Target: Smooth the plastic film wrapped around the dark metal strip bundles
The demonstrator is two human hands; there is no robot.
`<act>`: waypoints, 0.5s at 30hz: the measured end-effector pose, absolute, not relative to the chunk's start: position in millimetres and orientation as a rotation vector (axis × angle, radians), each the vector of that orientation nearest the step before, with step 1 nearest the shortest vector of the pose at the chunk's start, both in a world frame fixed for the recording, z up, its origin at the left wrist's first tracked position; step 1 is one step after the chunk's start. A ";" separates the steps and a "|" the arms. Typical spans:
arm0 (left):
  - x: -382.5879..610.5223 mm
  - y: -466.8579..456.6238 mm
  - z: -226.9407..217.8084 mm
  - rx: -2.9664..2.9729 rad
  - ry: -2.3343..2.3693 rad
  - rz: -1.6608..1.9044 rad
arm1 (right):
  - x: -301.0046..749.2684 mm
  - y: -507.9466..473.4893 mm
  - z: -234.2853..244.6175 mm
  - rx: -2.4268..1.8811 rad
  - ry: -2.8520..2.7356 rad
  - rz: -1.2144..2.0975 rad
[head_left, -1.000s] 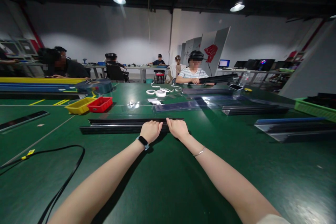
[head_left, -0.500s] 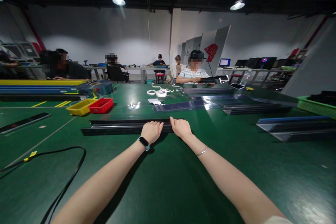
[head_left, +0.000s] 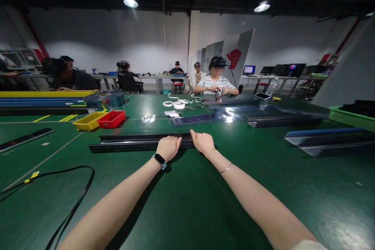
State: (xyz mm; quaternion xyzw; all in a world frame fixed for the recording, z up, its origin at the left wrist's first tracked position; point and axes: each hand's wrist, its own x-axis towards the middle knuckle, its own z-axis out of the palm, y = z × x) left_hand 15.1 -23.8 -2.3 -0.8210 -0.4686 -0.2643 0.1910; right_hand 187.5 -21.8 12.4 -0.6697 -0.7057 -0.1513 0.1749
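Note:
A long black channel-shaped profile (head_left: pixel 125 143) lies crosswise on the green table (head_left: pixel 187 203). My left hand (head_left: pixel 169 148) is closed over it near its right part, fingers curled over the far side. Close beside, my right hand (head_left: pixel 203 142) grips the same profile at its right end, thumb pointing up and forward. A small gap parts the two hands, and black profile shows between them. The fingertips of both hands are hidden behind the profile.
Yellow (head_left: pixel 89 122) and red trays (head_left: pixel 111 119) stand beyond the profile at left. A phone (head_left: pixel 25 139) and black cable (head_left: pixel 84 187) lie left. More profiles (head_left: pixel 322 142) and a green basket (head_left: pixel 351 117) are at right. Tape rolls (head_left: pixel 179 105) and clear film lie ahead. A co-worker (head_left: pixel 216 80) sits opposite.
Both my hands stay on the profile, almost unmoved. The co-worker opposite has turned the held black piece from sideways to end-on. The view has shifted slightly.

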 end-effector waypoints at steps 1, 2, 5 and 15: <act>15.1 -23.7 -2.4 -2.304 -1.314 -0.738 | 187.8 -21.8 13.0 -1.894 -1.998 -0.430; 15.0 -23.6 -2.5 -2.303 -1.314 -0.734 | 188.2 -21.7 13.9 -1.893 -1.992 -0.431; 14.7 -23.3 -2.8 -2.300 -1.321 -0.730 | 188.6 -21.8 16.1 -1.881 -1.983 -0.436; 14.5 -22.2 -3.2 -2.309 -1.301 -0.728 | 177.4 -24.6 11.6 -1.863 -2.053 -0.403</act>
